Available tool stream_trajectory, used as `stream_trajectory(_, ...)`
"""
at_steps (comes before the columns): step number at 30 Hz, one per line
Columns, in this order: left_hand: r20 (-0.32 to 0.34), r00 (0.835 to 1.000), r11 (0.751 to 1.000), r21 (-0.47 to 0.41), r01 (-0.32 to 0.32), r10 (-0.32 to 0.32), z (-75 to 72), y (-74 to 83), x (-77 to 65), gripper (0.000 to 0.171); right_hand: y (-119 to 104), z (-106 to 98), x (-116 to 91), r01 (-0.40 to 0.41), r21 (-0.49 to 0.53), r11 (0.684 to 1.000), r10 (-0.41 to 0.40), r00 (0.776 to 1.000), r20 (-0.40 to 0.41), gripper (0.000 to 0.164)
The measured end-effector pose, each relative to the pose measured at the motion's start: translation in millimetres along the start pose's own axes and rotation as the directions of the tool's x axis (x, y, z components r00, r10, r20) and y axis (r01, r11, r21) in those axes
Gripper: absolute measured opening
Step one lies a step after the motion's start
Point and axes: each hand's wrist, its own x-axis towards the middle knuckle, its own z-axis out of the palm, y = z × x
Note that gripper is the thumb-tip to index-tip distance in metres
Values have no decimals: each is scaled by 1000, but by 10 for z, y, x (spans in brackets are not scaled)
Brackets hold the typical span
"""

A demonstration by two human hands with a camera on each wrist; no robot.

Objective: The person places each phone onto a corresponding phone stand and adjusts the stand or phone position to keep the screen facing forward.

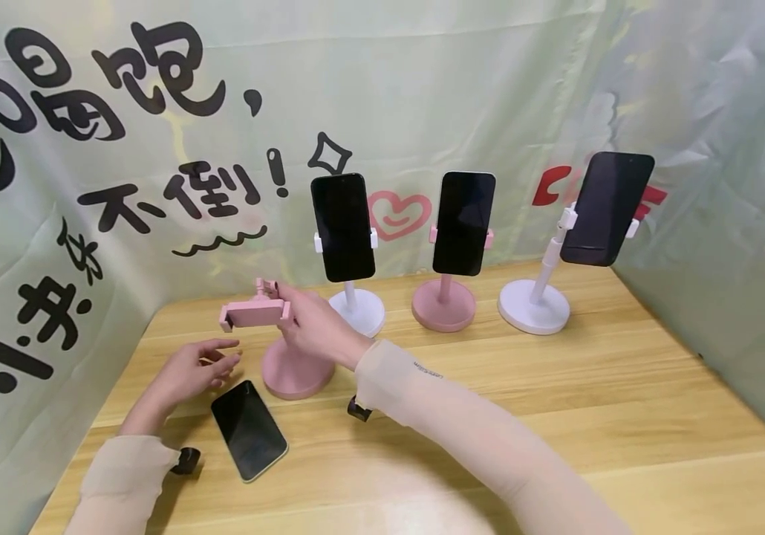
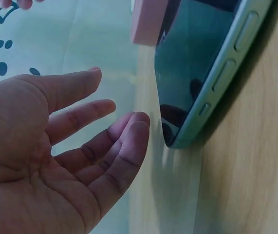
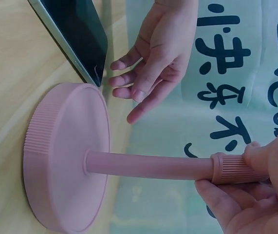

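A pink phone stand (image 1: 295, 373) rests with its round base on the table, its phone clamp (image 1: 254, 313) tilted toward the left. My right hand (image 1: 322, 327) holds the stand high on its post; in the right wrist view thumb and fingers pinch the ribbed collar (image 3: 237, 168). Nothing sits in the clamp. Left of the base a dark-screened phone (image 1: 249, 431) with a pale green edge lies screen up. My left hand (image 1: 194, 374) hovers just beyond and left of that phone, fingers loosely bent and holding nothing. The left wrist view shows its fingertips apart from the phone (image 2: 197, 68).
Behind stand a white stand (image 1: 364, 316), a pink stand (image 1: 444, 316) and another white stand (image 1: 533, 316), each with a dark phone clamped upright or leaning. A printed cloth (image 1: 463, 74) hangs behind the wooden table (image 1: 596, 416).
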Motion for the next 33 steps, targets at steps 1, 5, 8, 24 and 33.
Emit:
stream_trajectory(1, -2, 1000, 1000, 2, -1, 1, 2, 9, -8, 55, 5, -18, -34, -7, 6, 1000, 7, 1000, 6, 52)
stream_trajectory(5, -7, 1000, 1000, 7, -17, 17, 1, 32, -39, 56, 35, -92, -160, -23, 11, 1000, 23, 1000, 12, 56)
stream_trajectory(8, -14, 1000, 1000, 5, -27, 27, 9, 38, -64, 56, 65, -141, -237, -14, 10, 1000, 14, 1000, 20, 58)
stream_trajectory(24, -6, 998, 998, 7, -67, 67, 120, 79, -105, 50, 267, -504, -743, -15, 36, 999, 14, 1000, 21, 57)
stream_trajectory(33, -20, 989, 988, 46, -145, 146, 103, 101, -142, 43, 337, -720, -1007, 20, -109, 994, -21, 1000, -10, 55)
